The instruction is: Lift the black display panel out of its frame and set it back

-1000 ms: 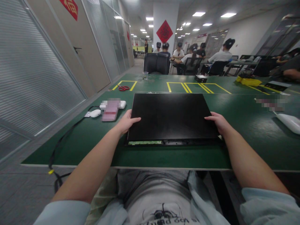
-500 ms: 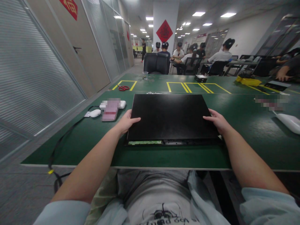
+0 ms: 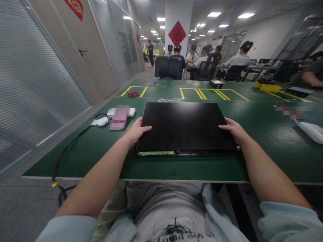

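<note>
A black flat display panel [image 3: 181, 126] lies face up in front of me, with a green circuit board strip [image 3: 156, 153] showing along its near edge. My left hand [image 3: 137, 131] grips the panel's left edge, thumb on top and fingers hidden beneath or behind the side. On the opposite edge my right hand [image 3: 233, 130] holds it the same way, its thumb resting on the black surface. Whether the panel touches the table or is slightly lifted, I cannot tell.
Red-handled scissors [image 3: 133, 94], a phone [image 3: 118, 117] and a white mouse-like item [image 3: 102, 121] are on the green table [image 3: 75, 161]. Small metal pieces [image 3: 166, 100] lie behind the panel. A yellow object [image 3: 267, 87] and a co-worker's arm [image 3: 313, 78] are at far right.
The panel's far edge has dipped slightly, and a bright reflection shows on it. My hands keep their grip. The co-worker's hand at right has shifted.
</note>
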`<state>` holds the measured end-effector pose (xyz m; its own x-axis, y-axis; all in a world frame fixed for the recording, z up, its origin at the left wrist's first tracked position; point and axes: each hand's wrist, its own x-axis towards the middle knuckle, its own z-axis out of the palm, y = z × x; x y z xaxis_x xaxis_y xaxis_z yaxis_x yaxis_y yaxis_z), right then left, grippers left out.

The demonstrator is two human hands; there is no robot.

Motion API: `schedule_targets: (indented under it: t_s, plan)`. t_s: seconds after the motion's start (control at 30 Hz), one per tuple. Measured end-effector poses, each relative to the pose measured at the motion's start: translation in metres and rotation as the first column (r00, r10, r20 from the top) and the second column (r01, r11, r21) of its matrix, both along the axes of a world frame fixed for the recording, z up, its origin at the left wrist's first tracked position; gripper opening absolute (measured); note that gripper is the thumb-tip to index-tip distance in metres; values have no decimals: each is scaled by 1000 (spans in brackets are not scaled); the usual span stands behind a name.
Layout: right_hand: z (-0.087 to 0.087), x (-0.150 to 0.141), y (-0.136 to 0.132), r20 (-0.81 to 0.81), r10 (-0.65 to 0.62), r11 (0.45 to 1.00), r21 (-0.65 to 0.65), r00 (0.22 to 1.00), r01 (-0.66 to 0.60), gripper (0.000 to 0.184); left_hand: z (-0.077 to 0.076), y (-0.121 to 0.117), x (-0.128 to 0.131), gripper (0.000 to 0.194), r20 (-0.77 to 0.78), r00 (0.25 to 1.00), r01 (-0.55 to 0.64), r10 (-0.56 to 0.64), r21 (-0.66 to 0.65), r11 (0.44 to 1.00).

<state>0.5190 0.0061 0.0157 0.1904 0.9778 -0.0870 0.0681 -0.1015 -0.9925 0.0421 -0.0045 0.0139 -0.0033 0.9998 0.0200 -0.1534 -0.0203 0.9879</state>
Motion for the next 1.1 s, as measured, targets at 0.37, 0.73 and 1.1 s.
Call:
schedule_targets:
  t_s: [0.37, 0.73, 1.1]
  plan:
    - [-1, 0, 1, -6, 6, 999, 32, 1000, -6, 52, 2, -2, 0, 67, 7, 1000, -4, 4, -4, 1000]
    - [0, -1, 0, -21, -7, 999, 36, 1000, 8, 59, 0, -1, -1, 74, 9, 1000, 3, -3, -9, 1000]
    - [2, -5, -4, -67, -21, 999, 45, 998, 24, 61, 4, -5, 2, 74, 16, 1000, 4, -4, 6, 1000]
